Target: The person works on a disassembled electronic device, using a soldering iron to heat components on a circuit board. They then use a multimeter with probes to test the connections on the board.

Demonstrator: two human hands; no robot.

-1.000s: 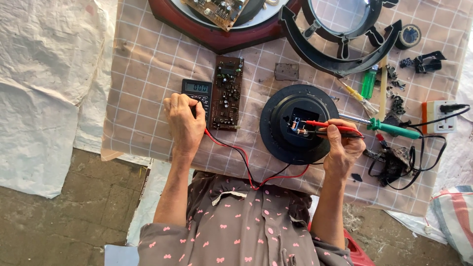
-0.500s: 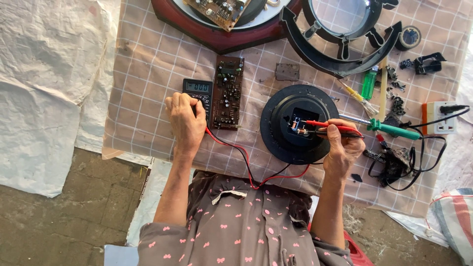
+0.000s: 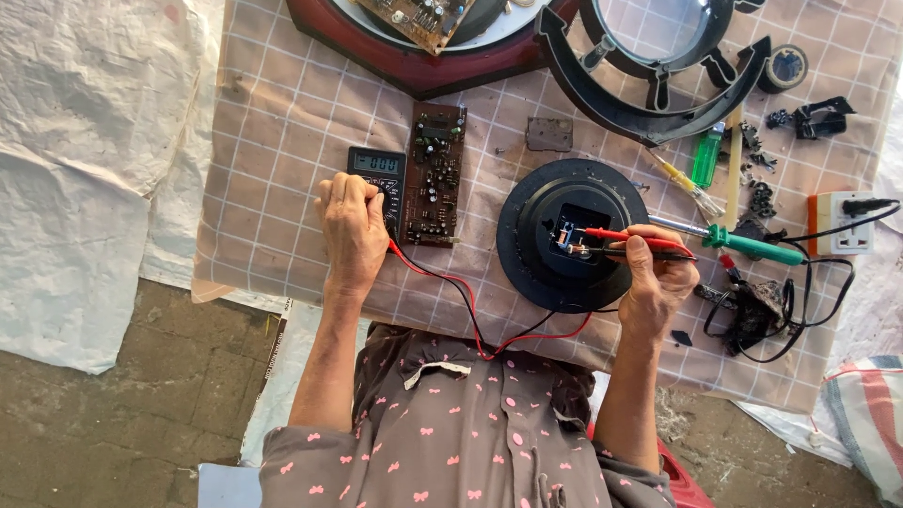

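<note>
While the person's patterned shirt fills the bottom of the view, both bare forearms reach up over a checked cloth (image 3: 273, 122) spread on the floor. Red and black test leads (image 3: 470, 315) loop just above the shirt, running between the two hands. The left hand (image 3: 353, 226) lies palm down on the lower part of a small black multimeter (image 3: 378, 174), fingers curled over its dial, grip loosely closed on the meter's body; its grey display shows above the knuckles. Just right of the meter lies a long brown circuit board (image 3: 435, 174), upright in the view. The right hand (image 3: 658, 277) has its grip closed around two test probes (image 3: 625, 243), one red and one black, held side by side with tips pointing left into the square opening at the centre of a round black speaker (image 3: 527, 245). To the right of that hand lie a green-handled screwdriver (image 3: 743, 245), a soldering iron with tangled black cord (image 3: 752, 315) and a white power strip (image 3: 837, 223). Farther away sit a small grey metal plate (image 3: 549, 134), a black ring-shaped frame (image 3: 649, 108) and a dark red casing (image 3: 423, 71).
</note>
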